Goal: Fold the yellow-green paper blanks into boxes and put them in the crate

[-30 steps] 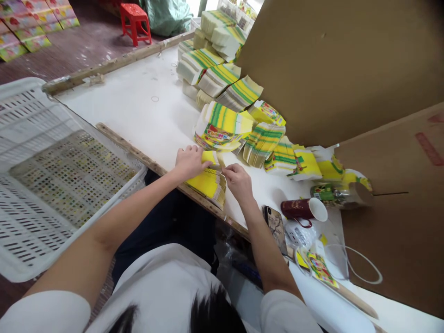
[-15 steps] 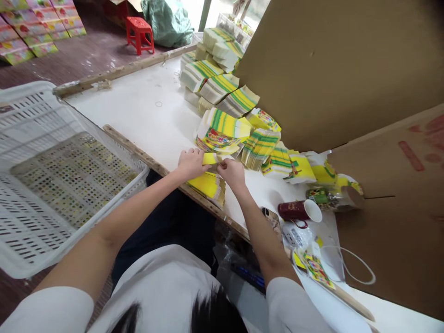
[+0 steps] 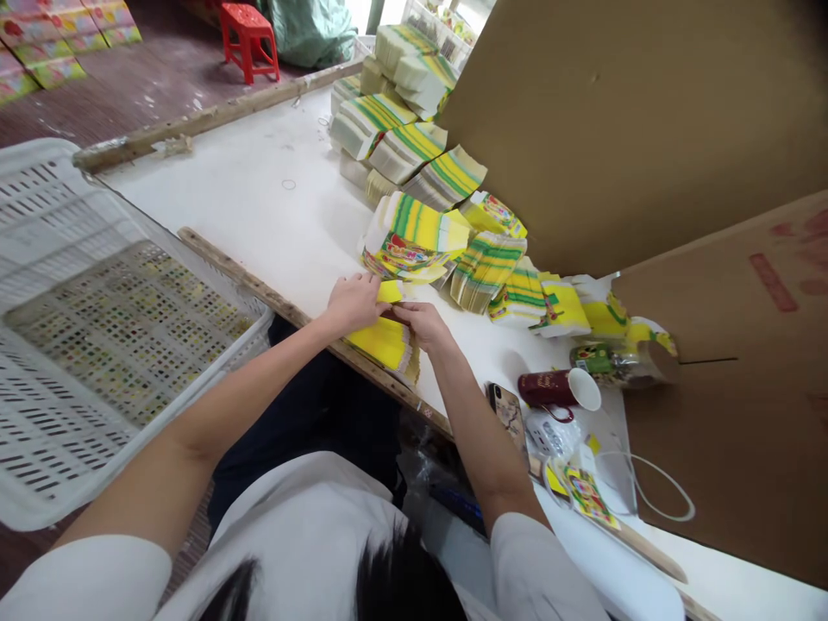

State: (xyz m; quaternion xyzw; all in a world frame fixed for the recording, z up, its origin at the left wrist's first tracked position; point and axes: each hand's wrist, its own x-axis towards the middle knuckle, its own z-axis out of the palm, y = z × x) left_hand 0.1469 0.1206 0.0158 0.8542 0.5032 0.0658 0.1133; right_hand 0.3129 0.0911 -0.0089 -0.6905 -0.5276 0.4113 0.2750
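Both hands meet over the near edge of the white table. My left hand (image 3: 354, 304) is closed round the left part of a small yellow carton (image 3: 389, 291). At its right end, my right hand (image 3: 423, 324) has its fingers pressed together on the carton's edge; the fingertips are partly hidden. Just below them lies a stack of flat yellow cartons (image 3: 381, 345), its layered ends facing right. Beyond the hands rests a larger pile of printed yellow and green cartons (image 3: 414, 237).
Bundled cartons (image 3: 388, 129) line the cardboard wall (image 3: 549, 129). To the right are a fallen maroon mug (image 3: 549, 389), a phone (image 3: 508, 414) and a clear jar (image 3: 637, 362). A white plastic crate (image 3: 259, 332) stands at the left, a red stool (image 3: 249, 39) on the floor behind.
My right hand has shifted slightly left and down, its fingers now stretched further across the carton's end. My left hand keeps its hold. The camera view has shifted slightly.
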